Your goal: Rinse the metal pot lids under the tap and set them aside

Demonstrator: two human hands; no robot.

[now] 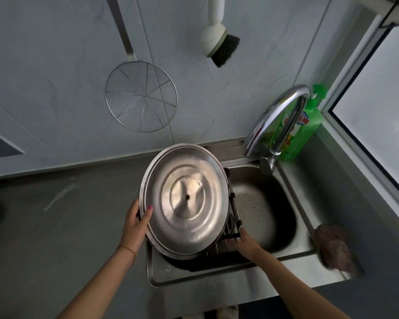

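On the wall at the upper left hangs a round wire skimmer, and to its right a white-handled brush with dark bristles. Below them a grey counter runs along the left side. At its edge the left hand grips the rim of a large metal pot lid, thumb curled over the inner face and the other fingers hidden behind it. The lid is tilted with its hollow underside facing up, held over the left part of the steel sink, and a second rim shows just behind its upper edge. Under the lid a wire rack spans the basin. The right hand sits at the lid's lower right edge beside the rack; its fingers are tucked underneath, so whether they are closed on the lid or the rack cannot be told. Further right stands the curved chrome tap, a green detergent bottle behind it, and a brownish scrubber on the sink's right rim
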